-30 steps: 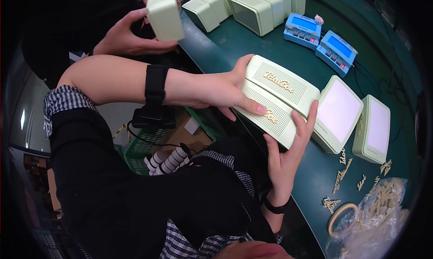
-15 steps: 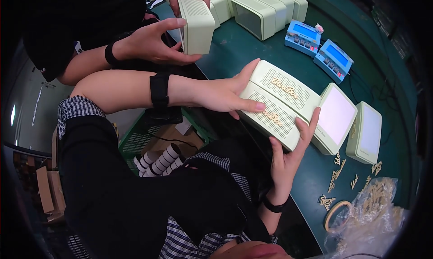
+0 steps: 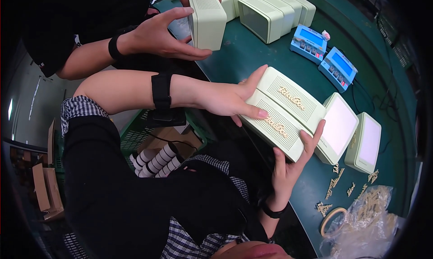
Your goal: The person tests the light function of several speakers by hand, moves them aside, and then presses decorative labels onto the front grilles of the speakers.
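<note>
Turned since a second earlier to show its perforated top, a co-worker's pale green box point(image 3: 211, 22) is held near the upper edge, where one of that person's hands is cut off. Behind spreads a green bench point(image 3: 234, 58), partly covered by a row of similar boxes point(image 3: 270, 15), cropped above. Two perforated boxes point(image 3: 290, 112), side by side, are held at the bench's near edge between a worker's hands, undersides hidden: the left hand point(image 3: 229, 100) grips one end, thumb on top, most fingers out of sight; the right hand point(image 3: 289, 168) clasps the other. Near it stand two pale-screened units point(image 3: 339, 123). Smaller still: a clear plastic bag point(image 3: 372, 220), contents indistinct; two blue devices point(image 3: 309, 41); a tan ring point(image 3: 323, 223); scattered cream script pieces point(image 3: 333, 187), some overlapping.
</note>
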Motion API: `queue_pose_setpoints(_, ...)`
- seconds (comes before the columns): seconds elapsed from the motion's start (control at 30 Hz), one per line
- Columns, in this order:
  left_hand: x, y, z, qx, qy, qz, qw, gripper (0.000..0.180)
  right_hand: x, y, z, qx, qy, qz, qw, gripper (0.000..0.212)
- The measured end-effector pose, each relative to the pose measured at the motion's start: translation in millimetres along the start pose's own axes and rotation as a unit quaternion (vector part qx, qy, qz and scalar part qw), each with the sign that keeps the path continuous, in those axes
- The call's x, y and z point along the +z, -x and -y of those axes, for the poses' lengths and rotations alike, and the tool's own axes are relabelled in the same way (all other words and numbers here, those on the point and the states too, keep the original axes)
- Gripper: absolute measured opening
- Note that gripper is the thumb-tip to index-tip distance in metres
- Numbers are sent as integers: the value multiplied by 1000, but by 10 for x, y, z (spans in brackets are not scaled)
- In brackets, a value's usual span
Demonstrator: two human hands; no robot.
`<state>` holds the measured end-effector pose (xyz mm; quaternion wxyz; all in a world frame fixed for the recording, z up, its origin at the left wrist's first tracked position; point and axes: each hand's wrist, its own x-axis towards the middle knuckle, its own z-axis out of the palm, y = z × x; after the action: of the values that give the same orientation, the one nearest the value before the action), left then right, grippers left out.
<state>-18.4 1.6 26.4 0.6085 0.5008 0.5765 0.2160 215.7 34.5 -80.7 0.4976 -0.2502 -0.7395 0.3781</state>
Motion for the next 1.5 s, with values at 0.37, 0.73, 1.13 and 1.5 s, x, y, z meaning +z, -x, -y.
queue_pose_setpoints(0.37, -8, -21, 32, 6, -8, 0, 1000, 116, 2, -3, -18, 8, -2, -4, 1000, 59)
queue_pose_setpoints(0.73, -5, -28, 39, 28, -7, 2, 1000, 116, 11, -1, -39, 5, -14, -7, 1000, 58)
queue_pose_setpoints(1.13, -235, -166, -98, 134, -341, -88, 926, 112, 20, -4, -68, -32, 43, -21, 998, 60)
queue_pose_setpoints(1.5, -225, -318, -130, 305, -408, -67, 858, 112, -10, 158, 40, -73, 171, -41, 982, 72)
